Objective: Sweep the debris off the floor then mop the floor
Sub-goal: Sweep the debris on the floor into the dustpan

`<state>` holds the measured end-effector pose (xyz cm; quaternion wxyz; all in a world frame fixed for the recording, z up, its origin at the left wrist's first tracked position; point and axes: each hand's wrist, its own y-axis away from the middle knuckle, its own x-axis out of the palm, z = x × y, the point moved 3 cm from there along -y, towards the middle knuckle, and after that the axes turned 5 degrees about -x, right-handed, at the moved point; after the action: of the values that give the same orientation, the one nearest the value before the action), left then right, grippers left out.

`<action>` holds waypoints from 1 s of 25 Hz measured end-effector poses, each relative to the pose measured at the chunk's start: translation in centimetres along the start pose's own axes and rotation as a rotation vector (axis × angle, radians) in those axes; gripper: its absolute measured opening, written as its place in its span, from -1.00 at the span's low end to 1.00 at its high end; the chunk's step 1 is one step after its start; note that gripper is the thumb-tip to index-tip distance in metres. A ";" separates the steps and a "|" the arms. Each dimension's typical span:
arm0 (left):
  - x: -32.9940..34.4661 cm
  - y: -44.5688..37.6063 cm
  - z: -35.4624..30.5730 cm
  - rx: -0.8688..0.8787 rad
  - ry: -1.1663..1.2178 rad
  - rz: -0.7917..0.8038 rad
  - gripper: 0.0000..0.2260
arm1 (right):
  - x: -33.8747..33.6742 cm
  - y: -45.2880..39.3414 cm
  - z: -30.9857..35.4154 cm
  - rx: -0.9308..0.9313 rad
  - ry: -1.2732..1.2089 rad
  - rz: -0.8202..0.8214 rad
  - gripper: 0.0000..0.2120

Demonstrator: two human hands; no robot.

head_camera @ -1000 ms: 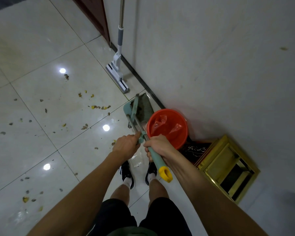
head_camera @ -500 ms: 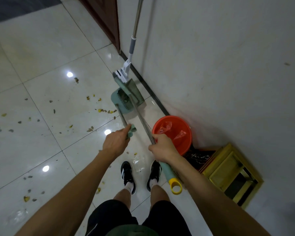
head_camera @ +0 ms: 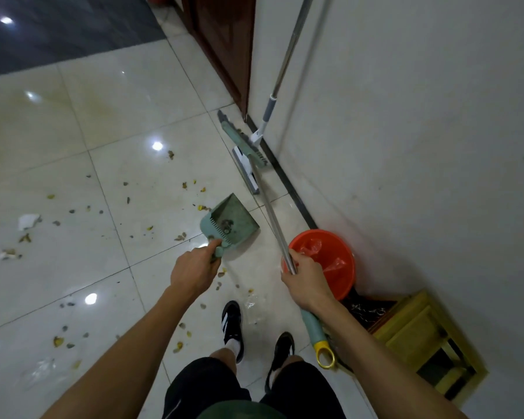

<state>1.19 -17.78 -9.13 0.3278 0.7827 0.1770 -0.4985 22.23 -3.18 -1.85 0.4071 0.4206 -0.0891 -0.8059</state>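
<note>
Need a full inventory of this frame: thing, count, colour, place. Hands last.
dustpan: 1, teal, held above floor at centre, some dirt inside
broom: 1, teal head, metal shaft, yellow loop end, head near mop
mop: 1, white head, leaning on wall
bucket: 1, red-orange, by wall
stool: 1, yellow wood, lower right
debris: many bits, yellow-brown, scattered on floor tiles
paper scrap: 1, white, far left
door: 1, dark brown, top
shoes: 2, black
left hand: grips dustpan handle
right hand: grips broom shaft

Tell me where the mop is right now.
In the head view, the mop stands upper centre, leaning on the wall just past the door; its head is on the floor behind the broom head.
</note>
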 end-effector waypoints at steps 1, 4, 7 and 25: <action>-0.2 0.8 0.2 -0.027 0.000 -0.015 -0.66 | 0.1 0.3 -0.2 -0.010 0.009 0.018 -0.61; -0.5 3.9 0.2 -0.107 -0.013 -0.069 -0.68 | -0.1 1.2 -0.6 -0.063 0.043 0.068 -0.56; -0.4 7.7 0.0 -0.182 0.014 -0.120 -0.70 | -0.4 2.7 -0.6 -0.114 0.044 0.131 -0.59; 4.4 36.5 2.9 -0.798 0.149 -0.327 -0.74 | 10.7 13.2 0.6 -0.444 0.282 0.524 -0.69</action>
<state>23.27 -46.39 -1.63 0.5078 0.5902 0.5005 -0.3785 26.11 -19.79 -1.53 0.6891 0.3919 0.0405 -0.6082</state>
